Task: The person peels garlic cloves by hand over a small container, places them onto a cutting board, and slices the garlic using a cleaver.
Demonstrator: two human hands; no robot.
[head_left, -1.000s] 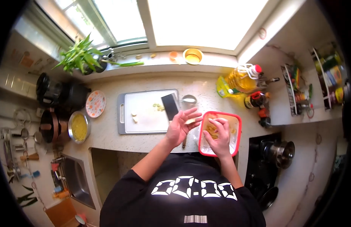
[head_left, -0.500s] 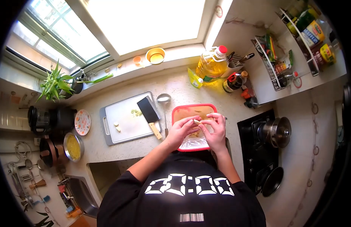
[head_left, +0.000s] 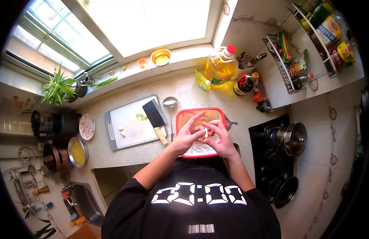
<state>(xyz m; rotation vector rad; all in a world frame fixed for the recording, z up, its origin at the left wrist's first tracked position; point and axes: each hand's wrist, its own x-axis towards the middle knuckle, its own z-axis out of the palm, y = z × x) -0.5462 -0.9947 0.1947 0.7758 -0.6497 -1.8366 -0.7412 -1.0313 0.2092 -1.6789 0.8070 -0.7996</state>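
Over a red-rimmed, lined container, my two hands meet around a small pale piece that looks like a garlic clove. The fingers of my right hand pinch the clove. My left hand touches it from the other side, with its index finger stretched up and the other fingers bent. To the left lies a white cutting board with a grey edge, bearing chopped pale bits, whole cloves and a cleaver with a wooden handle. A ladle rests between board and container.
An oil jug and a dark sauce bottle stand at the back right. Right of the counter is a stove with a pot. At left are a patterned plate and a bowl of yellow food.
My hands have come together over the container, and the clove has passed from my open left palm to between both hands' fingers. The view has swung to the right.
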